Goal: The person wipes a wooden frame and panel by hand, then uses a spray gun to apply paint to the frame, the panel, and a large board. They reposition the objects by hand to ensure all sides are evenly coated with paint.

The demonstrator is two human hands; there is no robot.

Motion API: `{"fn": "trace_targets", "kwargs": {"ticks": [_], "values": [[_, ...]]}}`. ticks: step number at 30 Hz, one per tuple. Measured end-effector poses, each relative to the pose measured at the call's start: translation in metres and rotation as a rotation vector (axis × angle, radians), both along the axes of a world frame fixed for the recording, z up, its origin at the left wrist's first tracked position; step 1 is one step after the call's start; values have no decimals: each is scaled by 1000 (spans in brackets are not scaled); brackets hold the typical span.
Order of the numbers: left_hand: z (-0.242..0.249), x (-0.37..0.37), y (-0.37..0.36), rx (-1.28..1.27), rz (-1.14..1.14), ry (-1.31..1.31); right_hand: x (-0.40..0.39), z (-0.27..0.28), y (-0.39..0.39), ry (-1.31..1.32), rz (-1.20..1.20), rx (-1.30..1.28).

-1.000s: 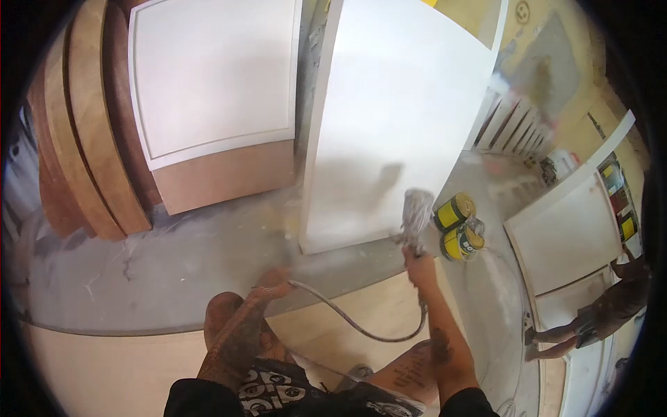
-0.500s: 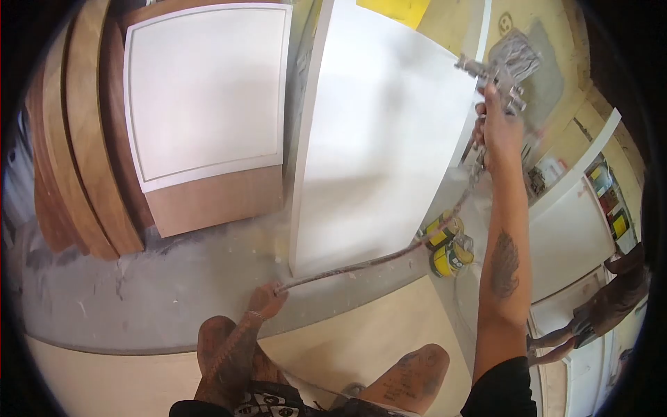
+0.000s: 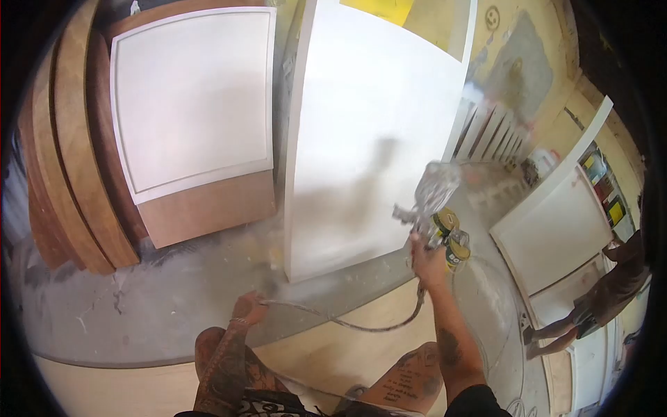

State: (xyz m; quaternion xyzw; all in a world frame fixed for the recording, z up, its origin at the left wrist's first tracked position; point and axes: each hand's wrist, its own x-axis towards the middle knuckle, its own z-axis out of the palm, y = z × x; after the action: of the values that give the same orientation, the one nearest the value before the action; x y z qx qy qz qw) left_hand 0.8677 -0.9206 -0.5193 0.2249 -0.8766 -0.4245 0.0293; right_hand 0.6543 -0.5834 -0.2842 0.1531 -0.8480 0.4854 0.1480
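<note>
Right of the centre of the frame, the large letters "BO" can be read on the yellow and black label of the lower round can [image 3: 456,258]; the rest of its lettering is hidden or too small to tell. The upper yellow and black can [image 3: 446,221] just behind it bears a pale mark that cannot be made out. At the upper right, a round smiley-like face is drawn in dark lines on the yellowish wall [image 3: 479,42]. At the lower centre, several lines of script are tattooed on the person's right thigh [image 3: 406,379], too small to read surely.
</note>
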Motion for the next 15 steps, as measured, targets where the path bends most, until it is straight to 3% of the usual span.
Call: {"fn": "trace_targets", "kwargs": {"ticks": [2, 5, 10, 12, 15], "values": [[-9, -4, -1, -56, -151, -61, 14, -44, 13, -106, -14, 20], [-17, -7, 12, -150, -170, -67, 31, -102, 31, -273, -55, 149], [4, -19, 30, -208, -381, -150, 33, -172, 58, -451, -54, 285], [2, -20, 32, -265, -466, -199, 27, -166, 59, -470, -60, 314], [-20, -21, 36, -249, -376, -136, 4, -91, 46, -390, -87, 383]]}}
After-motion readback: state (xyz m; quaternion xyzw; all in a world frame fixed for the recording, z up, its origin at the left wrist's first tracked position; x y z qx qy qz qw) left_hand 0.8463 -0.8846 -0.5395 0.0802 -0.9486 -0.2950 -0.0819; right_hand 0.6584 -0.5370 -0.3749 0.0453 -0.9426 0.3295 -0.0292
